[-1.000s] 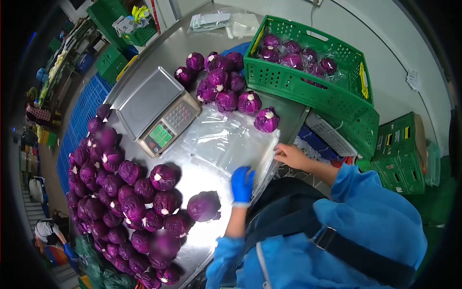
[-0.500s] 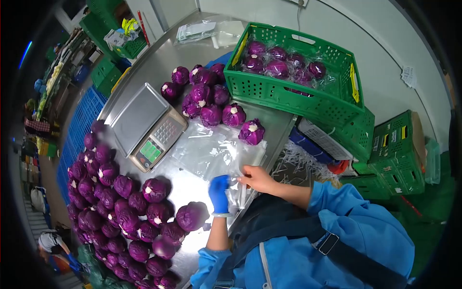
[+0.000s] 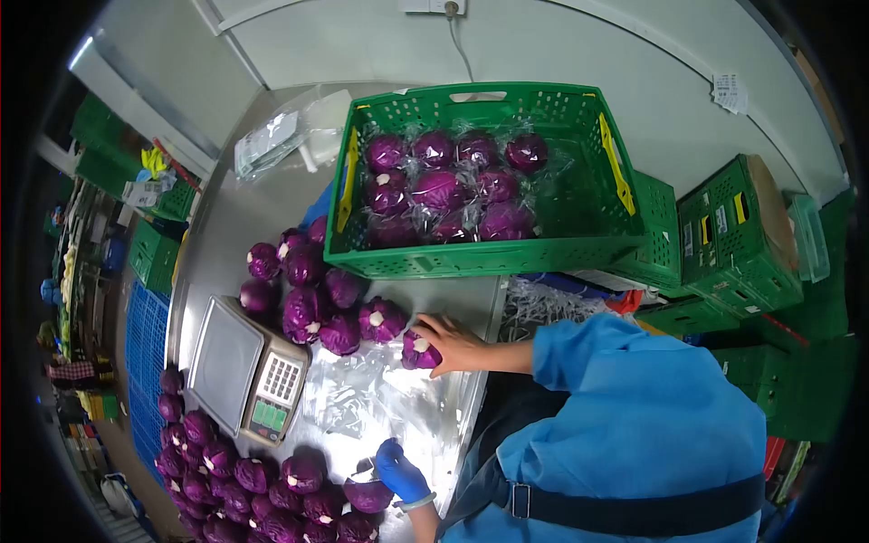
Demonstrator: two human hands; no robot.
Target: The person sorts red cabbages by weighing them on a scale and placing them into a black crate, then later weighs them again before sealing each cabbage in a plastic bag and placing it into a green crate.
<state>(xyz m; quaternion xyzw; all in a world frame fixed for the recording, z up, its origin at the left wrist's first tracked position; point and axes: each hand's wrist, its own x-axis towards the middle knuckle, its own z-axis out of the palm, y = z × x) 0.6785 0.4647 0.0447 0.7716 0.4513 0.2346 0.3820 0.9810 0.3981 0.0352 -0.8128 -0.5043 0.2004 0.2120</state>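
Observation:
My bare right hand (image 3: pixel 453 346) is closed around a red cabbage (image 3: pixel 418 353), which rests at the table's right side near the front of the green crate. In a blue glove, my left hand (image 3: pixel 401 472) is lower down with curled fingers, pinching what looks like a clear plastic bag (image 3: pixel 365 468). That hand is beside another red cabbage (image 3: pixel 367 496) at the edge of a large pile; the bag is hard to see against it. Flat clear plastic bags (image 3: pixel 348 398) lie on the metal table between my hands.
A green crate (image 3: pixel 480 262) at the back holds several wrapped cabbages. Loose cabbages (image 3: pixel 303 312) stand before it. The scale (image 3: pixel 272 389) is on the left, with the big cabbage pile (image 3: pixel 226 489) below. Stacked green crates (image 3: pixel 738 240) are on the right.
My right hand has left the plastic near my left hand and moved up to grip a cabbage. My left hand has moved lower, towards the pile. The view has turned towards the crate.

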